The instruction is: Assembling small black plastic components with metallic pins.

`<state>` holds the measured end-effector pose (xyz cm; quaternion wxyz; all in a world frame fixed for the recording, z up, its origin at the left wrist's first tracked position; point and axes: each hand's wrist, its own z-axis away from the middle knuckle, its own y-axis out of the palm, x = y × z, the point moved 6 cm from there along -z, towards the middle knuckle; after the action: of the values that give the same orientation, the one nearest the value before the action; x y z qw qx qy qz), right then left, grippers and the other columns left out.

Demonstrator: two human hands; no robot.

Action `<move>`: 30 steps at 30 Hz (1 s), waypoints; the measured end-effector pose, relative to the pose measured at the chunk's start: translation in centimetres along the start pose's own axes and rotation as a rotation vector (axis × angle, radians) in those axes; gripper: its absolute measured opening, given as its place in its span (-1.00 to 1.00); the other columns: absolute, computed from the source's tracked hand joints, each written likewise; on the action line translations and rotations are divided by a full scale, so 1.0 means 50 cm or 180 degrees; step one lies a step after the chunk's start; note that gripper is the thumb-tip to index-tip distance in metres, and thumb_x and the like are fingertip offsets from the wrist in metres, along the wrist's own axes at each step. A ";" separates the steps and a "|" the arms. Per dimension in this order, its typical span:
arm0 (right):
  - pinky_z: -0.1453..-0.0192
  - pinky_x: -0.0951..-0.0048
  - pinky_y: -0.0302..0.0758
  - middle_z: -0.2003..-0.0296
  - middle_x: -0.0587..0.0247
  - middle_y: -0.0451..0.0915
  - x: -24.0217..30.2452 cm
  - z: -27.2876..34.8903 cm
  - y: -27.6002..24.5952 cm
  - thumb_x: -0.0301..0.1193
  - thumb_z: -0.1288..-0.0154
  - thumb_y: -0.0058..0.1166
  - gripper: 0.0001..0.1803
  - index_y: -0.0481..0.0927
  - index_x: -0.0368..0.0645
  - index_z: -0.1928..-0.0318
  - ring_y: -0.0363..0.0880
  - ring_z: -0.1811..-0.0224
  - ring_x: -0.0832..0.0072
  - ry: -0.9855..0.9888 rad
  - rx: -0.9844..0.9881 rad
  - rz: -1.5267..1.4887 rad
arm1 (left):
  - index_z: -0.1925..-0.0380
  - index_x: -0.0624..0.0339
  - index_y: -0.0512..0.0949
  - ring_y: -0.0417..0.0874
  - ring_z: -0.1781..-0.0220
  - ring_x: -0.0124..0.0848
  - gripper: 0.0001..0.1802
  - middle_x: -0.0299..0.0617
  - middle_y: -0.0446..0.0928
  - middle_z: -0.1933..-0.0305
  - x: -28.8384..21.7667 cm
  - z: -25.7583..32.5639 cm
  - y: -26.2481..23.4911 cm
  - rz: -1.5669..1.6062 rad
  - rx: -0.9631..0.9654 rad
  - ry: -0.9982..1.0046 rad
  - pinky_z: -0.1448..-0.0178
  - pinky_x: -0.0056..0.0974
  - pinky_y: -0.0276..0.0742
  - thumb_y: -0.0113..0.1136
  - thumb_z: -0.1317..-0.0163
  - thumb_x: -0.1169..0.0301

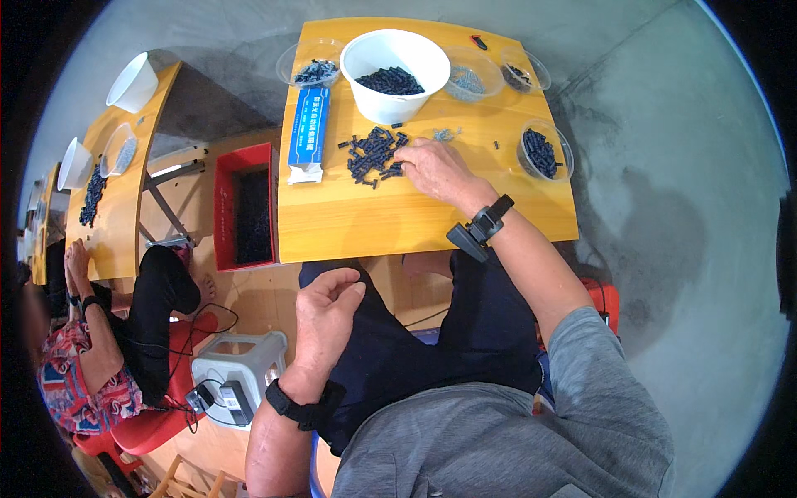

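Observation:
My right hand (438, 170) reaches over the table to the right edge of a loose pile of small black cylindrical pieces (369, 155). Its fingers are bent together at the pile, and their tips are partly hidden, so whatever they grip cannot be made out. Above my lap, just off the table's near edge, is my left hand (326, 314), with fingers curled and the thumb close to the index finger. Anything inside it is too small or hidden to name. A few small metal bits (446, 134) lie just beyond my right hand.
On the wooden table (490, 217) stand a white tub (363, 98) of black pieces, a blue-and-white box (309, 133) and several clear bowls, one (545, 154) at right. A red box (242, 257) stands beside the table. Another person (98, 357) works at a left table.

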<state>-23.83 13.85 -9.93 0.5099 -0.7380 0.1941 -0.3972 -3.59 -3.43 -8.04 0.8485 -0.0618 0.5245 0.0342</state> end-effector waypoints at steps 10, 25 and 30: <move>0.11 0.12 0.48 0.29 -0.04 0.57 -0.012 0.025 -0.006 -0.49 -0.16 -0.01 -0.79 0.62 -0.19 0.20 0.55 0.20 0.03 0.0215 -0.0089 -0.0174 | 0.17 0.40 0.59 0.55 0.24 -0.53 -0.75 -0.21 0.61 0.26 0.014 -0.004 0.002 -0.0112 -0.0017 -0.0064 0.11 -0.43 0.46 0.22 -0.14 0.51; 0.17 0.13 0.49 0.31 -0.03 0.56 0.015 0.045 -0.005 -0.49 -0.17 0.06 -0.82 0.60 -0.23 0.21 0.56 0.27 0.03 0.0222 -0.0300 -0.0126 | 0.19 0.40 0.60 0.56 0.26 -0.54 -0.76 -0.22 0.61 0.30 0.023 -0.003 0.007 -0.0354 0.0142 -0.0097 0.13 -0.43 0.47 0.21 -0.14 0.50; 0.24 0.15 0.49 0.38 0.02 0.57 0.032 0.035 -0.002 -0.48 -0.18 0.06 -0.86 0.62 -0.19 0.25 0.57 0.32 0.07 0.0105 -0.0432 -0.0275 | 0.19 0.44 0.59 0.64 0.27 -0.46 -0.74 -0.09 0.65 0.31 0.025 -0.005 0.005 -0.0454 0.0144 -0.0018 0.14 -0.39 0.53 0.23 -0.14 0.48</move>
<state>-21.50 13.82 -9.52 0.4378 -0.7719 0.1970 -0.4169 -3.28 -3.23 -9.26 0.8514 -0.0796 0.5170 -0.0380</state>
